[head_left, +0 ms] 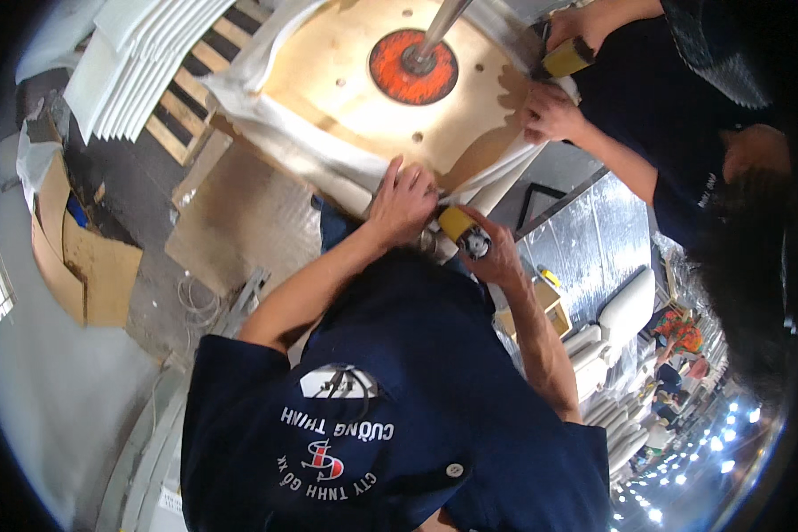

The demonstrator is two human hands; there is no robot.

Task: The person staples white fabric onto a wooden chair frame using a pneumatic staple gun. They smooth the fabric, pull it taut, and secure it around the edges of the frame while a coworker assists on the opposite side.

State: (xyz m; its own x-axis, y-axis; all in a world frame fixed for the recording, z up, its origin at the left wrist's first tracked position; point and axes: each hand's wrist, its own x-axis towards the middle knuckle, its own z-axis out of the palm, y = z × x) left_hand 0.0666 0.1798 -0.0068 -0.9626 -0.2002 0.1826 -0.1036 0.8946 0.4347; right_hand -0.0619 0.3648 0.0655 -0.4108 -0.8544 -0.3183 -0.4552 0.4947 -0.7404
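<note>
A plywood panel [328,124] lies face up, with white fabric [306,146] folded up around its edges. My left hand [403,202] is at the near edge, its fingers bent over the fabric and gripping it. Just to the right, my right hand [503,257] is wrapped around a yellow and black staple gun [459,226]. The gun's nose is close to the fabric edge beside my left fingers; whether it touches is hidden. An orange-red disc [414,67] on a metal rod [443,27] bears on the panel's middle.
At right, a co-worker's hand [550,113] rests on the panel's edge; their other holds a yellow tool [567,58]. White sheets [133,66] are stacked on a wooden pallet [186,97] at far left. Cardboard [97,266] lies left; a silver-covered table [594,244] stands right.
</note>
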